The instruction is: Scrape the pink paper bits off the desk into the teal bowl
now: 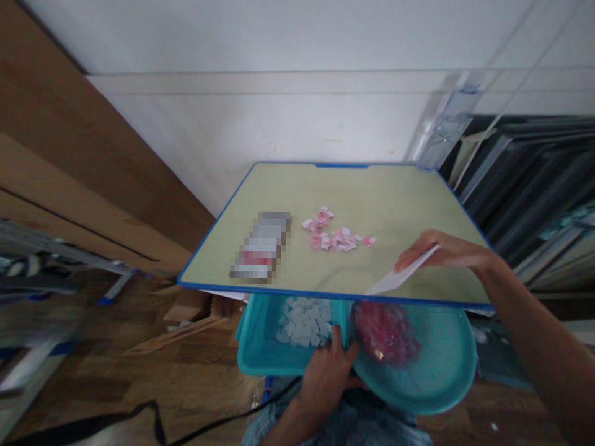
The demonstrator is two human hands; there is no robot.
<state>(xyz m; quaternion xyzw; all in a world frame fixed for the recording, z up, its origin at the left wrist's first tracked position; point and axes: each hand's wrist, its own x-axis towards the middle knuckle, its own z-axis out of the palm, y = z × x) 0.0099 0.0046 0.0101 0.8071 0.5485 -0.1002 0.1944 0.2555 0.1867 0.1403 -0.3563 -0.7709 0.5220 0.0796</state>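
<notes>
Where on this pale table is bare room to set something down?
The pale table is bare between its blue rear edge and the small pink and white pieces, up to the clear plastic bottle. Crowded: the middle; front left, by the grey pixelated rectangle; front right, by the right hand holding a white sheet.

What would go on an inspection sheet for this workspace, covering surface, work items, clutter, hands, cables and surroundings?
Surface: pale tabletop, blue edging.
Job's things: pink-and-white pieces on the tabletop; white pieces in the rectangular teal tray; red-pink pile in the round teal tray.
Clutter: pixelated oblong object, tabletop's left side.
Hands: right hand holds a white sheet; left hand at the trays' adjoining edges, grip unclear.
Cables: black cable or strap, lower left.
Surroundings: white wall beyond; brown cardboard left; dark panels right.
</notes>
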